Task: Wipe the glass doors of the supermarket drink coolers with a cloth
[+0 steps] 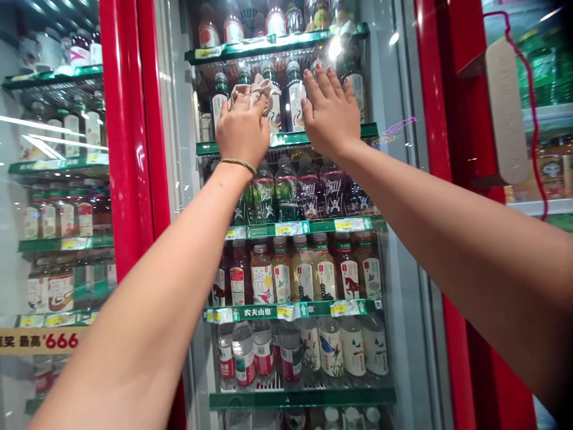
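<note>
Both my arms reach up to the glass door (403, 197) of a red drinks fridge. My left hand (243, 128) is closed on a crumpled beige cloth (259, 89) and presses it against the glass at the height of the second shelf. A thin green band circles that wrist. My right hand (329, 110) lies flat on the glass just to the right, fingers spread and pointing up, holding nothing. Behind the glass stand rows of bottles (295, 275) on green shelves (290, 227).
A red door frame (128, 149) separates this fridge from another glass-fronted fridge (58, 197) on the left, also full of bottles. On the right a red frame (439, 119) carries a beige handle block (505, 113) with a red cord. Price tags line the shelf edges.
</note>
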The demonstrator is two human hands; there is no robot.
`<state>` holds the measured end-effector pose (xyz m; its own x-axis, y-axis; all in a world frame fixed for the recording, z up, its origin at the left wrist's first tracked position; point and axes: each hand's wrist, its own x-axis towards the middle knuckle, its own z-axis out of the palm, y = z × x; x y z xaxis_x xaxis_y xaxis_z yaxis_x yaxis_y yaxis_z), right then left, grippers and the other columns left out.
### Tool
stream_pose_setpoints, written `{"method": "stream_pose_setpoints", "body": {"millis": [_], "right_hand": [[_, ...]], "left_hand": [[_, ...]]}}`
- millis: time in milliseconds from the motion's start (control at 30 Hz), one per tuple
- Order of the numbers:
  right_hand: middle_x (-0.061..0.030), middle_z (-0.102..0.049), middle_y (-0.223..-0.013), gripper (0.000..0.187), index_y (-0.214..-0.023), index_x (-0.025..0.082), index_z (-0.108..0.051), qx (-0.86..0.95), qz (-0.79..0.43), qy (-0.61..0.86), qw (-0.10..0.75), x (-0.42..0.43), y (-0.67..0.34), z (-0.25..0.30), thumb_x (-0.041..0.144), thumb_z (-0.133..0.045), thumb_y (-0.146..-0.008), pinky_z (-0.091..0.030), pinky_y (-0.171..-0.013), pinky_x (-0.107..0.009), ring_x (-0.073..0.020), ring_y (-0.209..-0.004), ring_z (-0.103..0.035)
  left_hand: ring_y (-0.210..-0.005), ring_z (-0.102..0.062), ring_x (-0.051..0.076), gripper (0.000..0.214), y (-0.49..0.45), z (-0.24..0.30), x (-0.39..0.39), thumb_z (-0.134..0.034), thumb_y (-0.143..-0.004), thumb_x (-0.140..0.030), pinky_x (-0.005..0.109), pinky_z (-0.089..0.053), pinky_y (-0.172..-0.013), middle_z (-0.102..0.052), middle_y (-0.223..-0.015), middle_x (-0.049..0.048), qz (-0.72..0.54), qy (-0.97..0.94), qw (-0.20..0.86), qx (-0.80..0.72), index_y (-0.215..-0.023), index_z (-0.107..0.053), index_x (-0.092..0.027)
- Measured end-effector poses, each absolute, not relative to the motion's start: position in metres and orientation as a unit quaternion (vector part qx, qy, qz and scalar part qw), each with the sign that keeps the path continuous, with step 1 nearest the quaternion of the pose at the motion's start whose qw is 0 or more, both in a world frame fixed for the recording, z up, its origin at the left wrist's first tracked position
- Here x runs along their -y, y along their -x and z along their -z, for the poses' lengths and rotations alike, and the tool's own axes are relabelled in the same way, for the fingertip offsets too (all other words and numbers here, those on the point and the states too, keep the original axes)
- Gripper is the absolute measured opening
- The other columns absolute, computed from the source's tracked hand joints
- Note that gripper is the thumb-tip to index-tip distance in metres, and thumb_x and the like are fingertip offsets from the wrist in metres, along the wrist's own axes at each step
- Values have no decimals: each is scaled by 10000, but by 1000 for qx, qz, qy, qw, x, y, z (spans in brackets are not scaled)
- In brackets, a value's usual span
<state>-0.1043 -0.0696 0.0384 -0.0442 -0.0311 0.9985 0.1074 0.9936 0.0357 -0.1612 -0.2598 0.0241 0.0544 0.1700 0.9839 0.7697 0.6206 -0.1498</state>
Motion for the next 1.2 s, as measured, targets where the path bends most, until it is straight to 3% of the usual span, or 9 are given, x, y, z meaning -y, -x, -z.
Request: {"method": "stream_pose_setpoints", "body": {"millis": [167,333,467,600,733,900,1000,1100,1200], "right_hand": [[269,-433,-1550,1110,-1514,512,-334,720,34,20,693,71,103,-38,720,264,-603,97,-1322,-360,37,-1541,263],[182,-520,-1537,1076,-1451,470,-388,720,8,-21,693,73,100,-35,718,218,-597,125,-1285,-392,-49,-1591,131],[106,-633,-1460,1111,-1381,461,-468,724,-8,-34,689,75,97,-34,743,225,-559,140,-1263,-368,-76,-1594,106],[131,-671,-1400,1079,-1362,503,-476,728,-19,-35,684,77,94,-32,755,191,-553,127,-1278,-349,-93,-1602,95],[157,-602,-1468,1057,-1427,492,-425,729,-25,-40,683,77,94,-32,745,154,-579,145,-1277,-335,-42,-1595,136],[218,-480,-1554,1126,-1479,485,-415,728,-19,-28,685,79,93,-31,777,183,-570,115,-1298,-345,-16,-1578,198],[239,-449,-1569,1170,-1506,479,-409,732,-2,-8,681,82,88,-28,776,227,-570,58,-1315,-378,-95,-1613,116],[172,-322,-1663,1174,-1606,332,-311,740,14,4,673,85,84,-27,739,199,-630,33,-1312,-399,-183,-1626,-66],[133,-422,-1624,1155,-1579,354,-329,742,9,0,671,82,87,-28,734,193,-622,90,-1293,-392,-176,-1626,-24]], "left_hand": [[-1557,-311,243,603,152,-11,249,-308,-914,-561,491,-147,-1359,-445,-1590,-211,214,406,611,645,-1452,-550,-433],[-1568,-271,220,639,161,-12,268,-285,-914,-680,529,-43,-1371,-522,-1523,-228,166,443,596,649,-1472,-504,-459],[-1561,-303,282,664,161,-20,252,-411,-832,-673,506,-163,-1354,-508,-1534,-220,212,420,614,633,-1469,-504,-509],[-1557,-325,276,638,156,-10,243,-426,-858,-577,497,-225,-1337,-501,-1546,-209,199,431,625,620,-1490,-488,-517],[-1574,-306,234,582,159,3,262,-329,-947,-500,542,-185,-1351,-457,-1593,-178,153,456,610,630,-1502,-502,-463],[-1575,-290,204,574,164,-8,264,-332,-971,-526,555,-137,-1359,-402,-1629,-186,159,439,609,641,-1515,-473,-414],[-1580,-263,208,607,165,-9,252,-379,-948,-583,564,-147,-1352,-401,-1632,-183,179,423,618,638,-1525,-449,-406],[-1590,-255,228,603,165,0,254,-426,-908,-597,557,-180,-1349,-448,-1593,-199,182,440,614,630,-1500,-469,-490],[-1581,-286,235,574,163,5,266,-379,-922,-554,568,-144,-1358,-431,-1600,-207,173,450,598,640,-1475,-512,-474]]}}
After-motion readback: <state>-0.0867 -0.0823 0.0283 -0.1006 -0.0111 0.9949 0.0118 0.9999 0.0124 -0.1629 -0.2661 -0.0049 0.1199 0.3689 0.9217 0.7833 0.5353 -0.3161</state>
